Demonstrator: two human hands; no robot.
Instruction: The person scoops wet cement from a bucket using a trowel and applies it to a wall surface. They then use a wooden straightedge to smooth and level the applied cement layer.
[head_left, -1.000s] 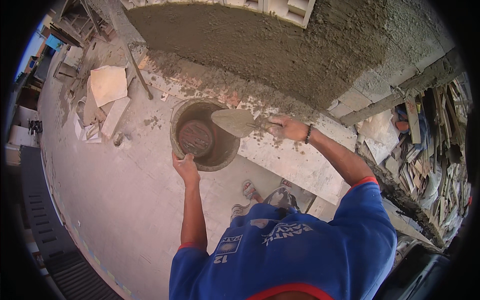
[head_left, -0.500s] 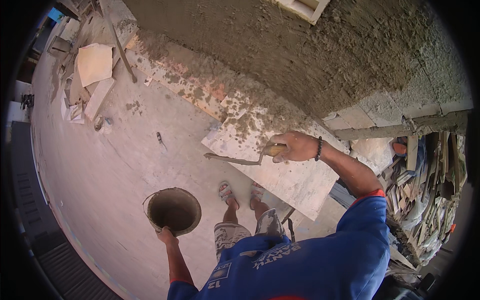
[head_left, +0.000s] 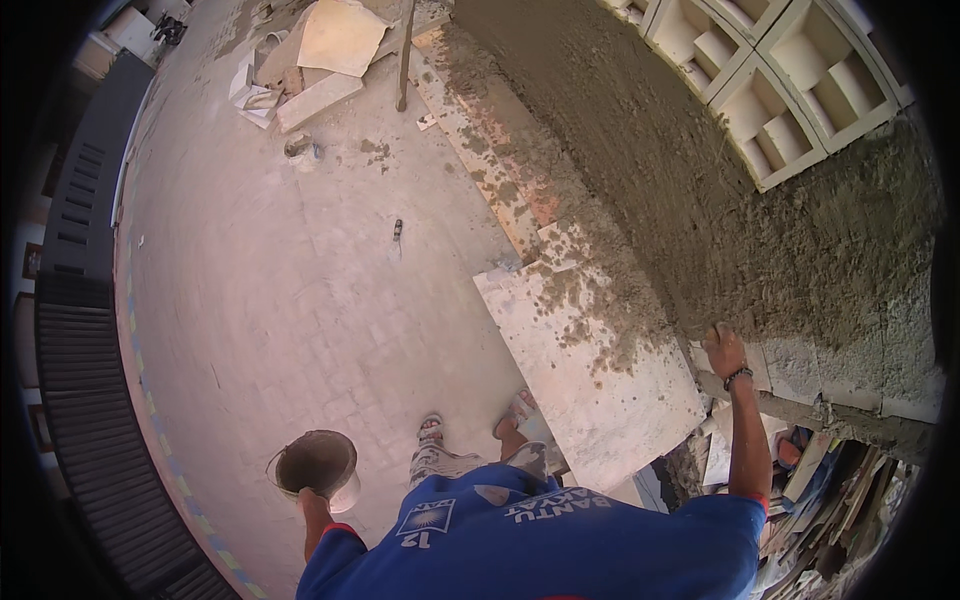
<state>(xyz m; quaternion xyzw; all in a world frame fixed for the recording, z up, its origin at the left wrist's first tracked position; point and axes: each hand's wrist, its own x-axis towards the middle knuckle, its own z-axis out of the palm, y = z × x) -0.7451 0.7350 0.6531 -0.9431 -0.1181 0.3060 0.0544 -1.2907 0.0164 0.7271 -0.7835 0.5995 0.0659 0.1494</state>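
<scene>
My left hand (head_left: 313,503) grips the rim of a bucket (head_left: 346,487), which hangs tilted over the floor at my left. Its inside looks grey and dirty; how much it contains cannot be made out. My right hand (head_left: 725,352), with a dark beaded bracelet on the wrist, is closed against the lower part of the wall. It held a trowel half a second ago, but hand and wall now hide the tool. Wet grey mortar (head_left: 640,200) covers much of the wall. Below it, a pale board (head_left: 610,420) on the floor is spattered with mortar.
Ventilation blocks (head_left: 770,110) sit in the upper wall. Scrap wood (head_left: 840,500) is piled at the lower right. Broken boards (head_left: 335,45) and a wooden stick (head_left: 405,60) lie at the far end. A small dark object (head_left: 398,230) rests on the floor; a dark gate (head_left: 85,350) stands at left.
My right hand has moved right from above the board to the wall, and the trowel has gone out of sight. The view has turned; the bucket stays in my left hand.
</scene>
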